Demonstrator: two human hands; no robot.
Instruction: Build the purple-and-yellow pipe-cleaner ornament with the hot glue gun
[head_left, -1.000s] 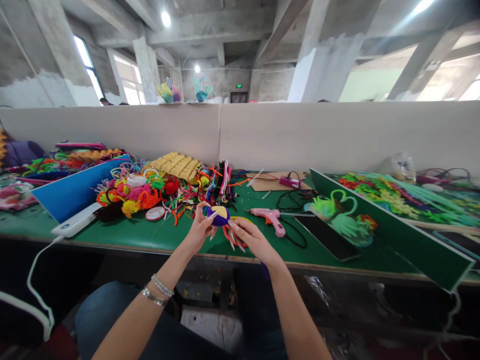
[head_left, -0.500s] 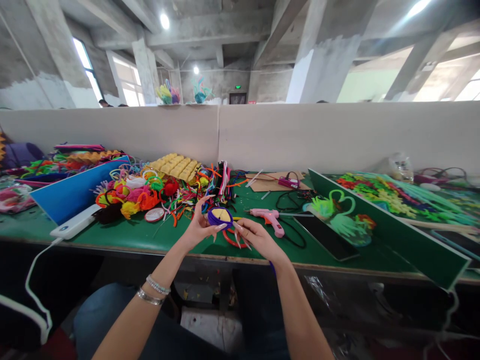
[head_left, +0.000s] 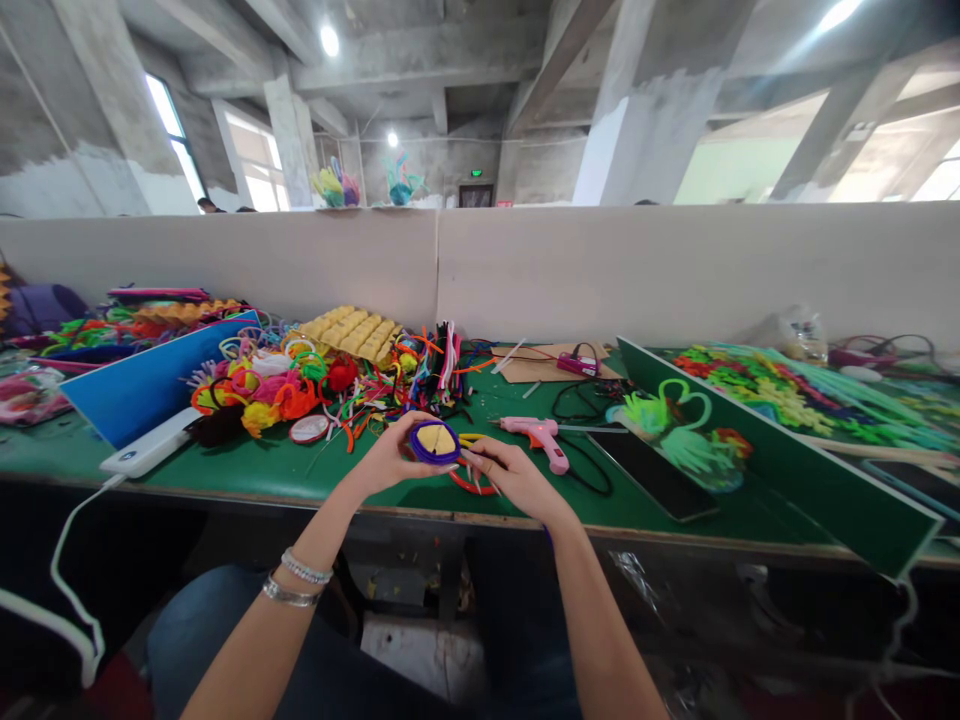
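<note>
My left hand (head_left: pixel 391 455) is wrapped round a small round piece (head_left: pixel 436 441) with a yellow centre and a purple fuzzy rim. It is held tilted above the front of the green table. At the right edge of that piece, my right hand (head_left: pixel 504 474) pinches a purple pipe cleaner, mostly hidden by the fingers; a bit of purple shows beside the right wrist. Red and yellow pipe cleaners (head_left: pixel 472 483) lie on the table behind the right fingers. A pink glue gun (head_left: pixel 541 437) rests just right of the hands.
A heap of colourful pipe cleaners (head_left: pixel 281 385) and a yellow egg-carton sheet (head_left: pixel 351 332) sit at the left back. Blue (head_left: pixel 161 380) and green (head_left: pixel 765 450) boards stand at either side. A black phone (head_left: pixel 652 475) lies near green swan figures (head_left: pixel 686 440).
The left fingers, spread upward before, have closed round the purple-rimmed piece. The piece has shifted slightly left and down and faces up more. My right hand stays close at its edge.
</note>
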